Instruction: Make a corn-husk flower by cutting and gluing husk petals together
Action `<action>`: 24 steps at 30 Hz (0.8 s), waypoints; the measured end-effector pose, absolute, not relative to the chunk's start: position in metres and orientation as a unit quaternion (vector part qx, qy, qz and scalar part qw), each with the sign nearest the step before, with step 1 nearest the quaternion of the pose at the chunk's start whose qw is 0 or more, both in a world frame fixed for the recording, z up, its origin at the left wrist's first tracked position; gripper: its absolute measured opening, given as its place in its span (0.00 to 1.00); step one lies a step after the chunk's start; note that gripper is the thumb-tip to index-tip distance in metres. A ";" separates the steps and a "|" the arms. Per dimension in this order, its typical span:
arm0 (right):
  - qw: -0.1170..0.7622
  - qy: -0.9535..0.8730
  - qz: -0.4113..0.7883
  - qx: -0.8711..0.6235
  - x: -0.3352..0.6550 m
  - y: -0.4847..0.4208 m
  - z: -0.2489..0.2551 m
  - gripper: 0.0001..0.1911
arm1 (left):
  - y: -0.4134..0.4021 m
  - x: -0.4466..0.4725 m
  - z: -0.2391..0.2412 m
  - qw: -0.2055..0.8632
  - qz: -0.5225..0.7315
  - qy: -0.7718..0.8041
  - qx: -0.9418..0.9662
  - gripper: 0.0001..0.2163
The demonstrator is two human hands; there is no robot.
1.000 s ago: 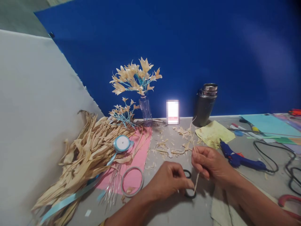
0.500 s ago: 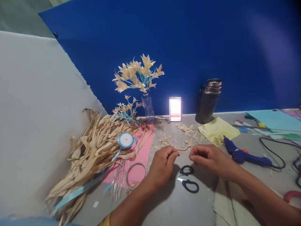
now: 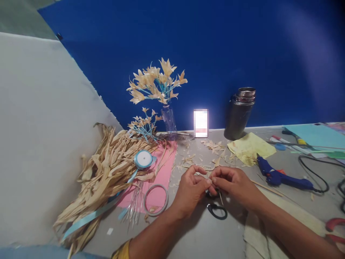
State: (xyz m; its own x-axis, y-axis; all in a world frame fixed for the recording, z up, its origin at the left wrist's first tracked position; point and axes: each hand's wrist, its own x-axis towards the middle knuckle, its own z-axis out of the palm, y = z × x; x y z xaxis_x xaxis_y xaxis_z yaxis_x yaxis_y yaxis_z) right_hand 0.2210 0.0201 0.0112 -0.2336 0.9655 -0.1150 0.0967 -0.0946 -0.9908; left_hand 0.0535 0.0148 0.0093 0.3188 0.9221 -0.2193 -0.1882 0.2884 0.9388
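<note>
Left hand: your fingertips are pinching the strand, meeting the other hand's.
Right hand: you are pinching it too, its end hanging below your fingers.
Scissors: are lying on the counter under your hands, partly hidden.
Glue gun: is resting to your right, near the yellow paper.
Ribbon roll: is sitting by the husks, left.
Flask: is standing farther back.

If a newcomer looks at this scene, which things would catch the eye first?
Probably the pale flowers in the clear bottle and the bright, pixelated rectangle to their right, both before the deep blue panel. Next, the big heap of dry leaves at the left. Then, front and centre, the left hand and right hand, close together with a thin strand.
</note>
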 end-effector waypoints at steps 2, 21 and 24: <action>0.375 -0.556 0.582 -0.461 0.221 0.018 0.012 0.10 | 0.014 0.054 0.009 0.672 0.400 0.433 0.449 0.15; 0.360 -0.770 0.226 -0.476 0.221 0.011 0.008 0.07 | 0.022 0.041 0.011 0.565 0.361 0.458 0.584 0.12; 0.347 -0.768 0.212 -0.496 0.224 0.013 0.009 0.05 | 0.026 0.041 0.006 0.587 0.364 0.454 0.564 0.10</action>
